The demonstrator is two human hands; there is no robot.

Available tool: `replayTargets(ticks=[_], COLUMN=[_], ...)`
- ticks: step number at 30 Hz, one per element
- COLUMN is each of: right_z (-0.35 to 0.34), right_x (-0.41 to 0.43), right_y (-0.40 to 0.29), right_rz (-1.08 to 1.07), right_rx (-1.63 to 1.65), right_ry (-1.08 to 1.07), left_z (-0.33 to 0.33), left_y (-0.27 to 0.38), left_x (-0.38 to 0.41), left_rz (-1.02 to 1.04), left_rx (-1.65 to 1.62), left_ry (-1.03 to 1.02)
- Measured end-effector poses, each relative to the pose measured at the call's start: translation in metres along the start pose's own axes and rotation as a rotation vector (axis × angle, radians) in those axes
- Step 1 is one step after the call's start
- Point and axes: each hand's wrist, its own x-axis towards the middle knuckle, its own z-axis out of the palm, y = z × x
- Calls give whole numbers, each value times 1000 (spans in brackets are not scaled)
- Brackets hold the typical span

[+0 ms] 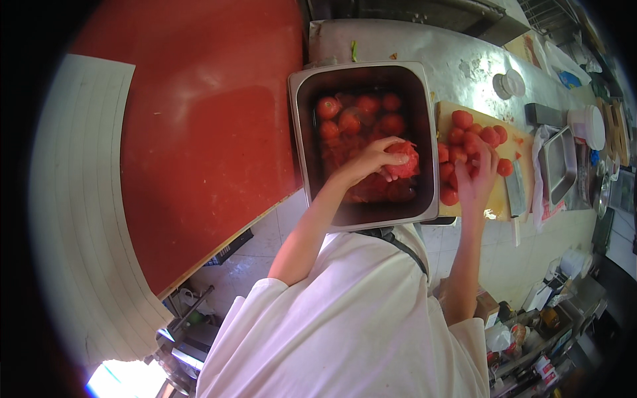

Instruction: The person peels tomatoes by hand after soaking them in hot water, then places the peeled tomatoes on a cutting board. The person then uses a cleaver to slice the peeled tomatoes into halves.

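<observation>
My left hand [382, 160] is closed on a bunch of wet red tomato skins [404, 159], held over the right part of a deep steel pan [430, 124]. In the pan, whole tomatoes [350, 123] and loose skins lie in liquid. My right hand [477, 171] is over a heap of red tomatoes [490, 137] on a yellowish cutting board [497, 199]; its fingers are apart and touch the heap, and whether they grip one is hidden. A cleaver [515, 189] lies at the board's right side, beside a single tomato [504, 167].
A red tabletop [209, 134] adjoins the pan on the left. On the metal counter [448, 54] behind stand a small clear container [512, 83] and a dark block [545, 114]. An empty steel tray [561, 161] and a white tub [587, 127] sit farther right.
</observation>
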Motion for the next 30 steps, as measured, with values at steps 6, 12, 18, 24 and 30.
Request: replayTargets(ticks=[6, 12, 18, 24, 30], right_z=[11, 40, 45, 47, 33], right_x=[-21, -19, -30, -44, -50], right_y=[-63, -77, -81, -77, -92], right_rz=[77, -62, -68, -212, -289], right_rx=[402, 300, 216, 140, 226], right_ry=[-309, -298, -188, -118, -307], left_z=[9, 20, 23, 25, 19], left_y=[5, 1, -13, -19, -16], left_x=[-19, -31, -37, -40, -42], left_rz=[155, 217, 293, 327, 395], left_rx=[-371, -312, -349, -422, -456], left_ry=[-73, 23, 59, 69, 111])
